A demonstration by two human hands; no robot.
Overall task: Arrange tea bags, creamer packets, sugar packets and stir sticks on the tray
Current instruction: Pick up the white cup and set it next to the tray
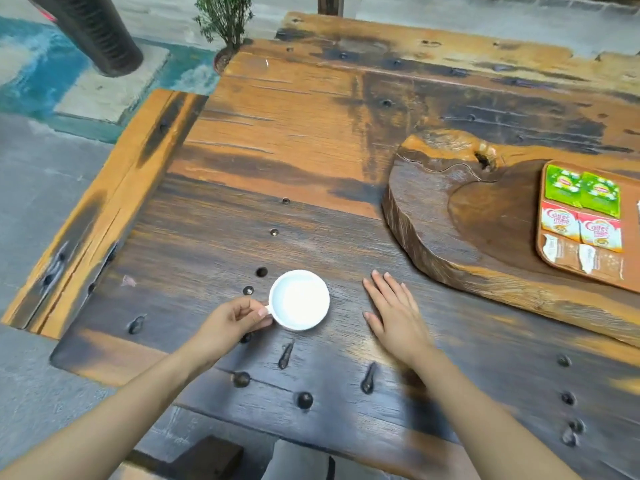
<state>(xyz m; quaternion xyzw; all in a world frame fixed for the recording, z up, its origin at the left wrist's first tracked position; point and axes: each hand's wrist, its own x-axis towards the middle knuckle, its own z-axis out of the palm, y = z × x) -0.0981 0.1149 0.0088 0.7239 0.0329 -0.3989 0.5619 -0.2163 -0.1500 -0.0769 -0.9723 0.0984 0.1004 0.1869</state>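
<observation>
Cup point(299, 300) is being pinched by handle in left hand point(231, 323); right hand point(394, 308) lying flat, open. Risk: tipping w/ such a thin grip.

weathered wooden table point(311, 133), grey floor point(41, 188), potted shrub point(225, 22)

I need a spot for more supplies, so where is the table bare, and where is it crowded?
Free: the wide table stretch beyond the white cup, left of the wooden slab, and the slab's bare hollow left of the tray. Crowded: the tray, packed with tea bags, creamer packets and sugar packets; the near edge holds the cup, left hand and right hand.
</observation>
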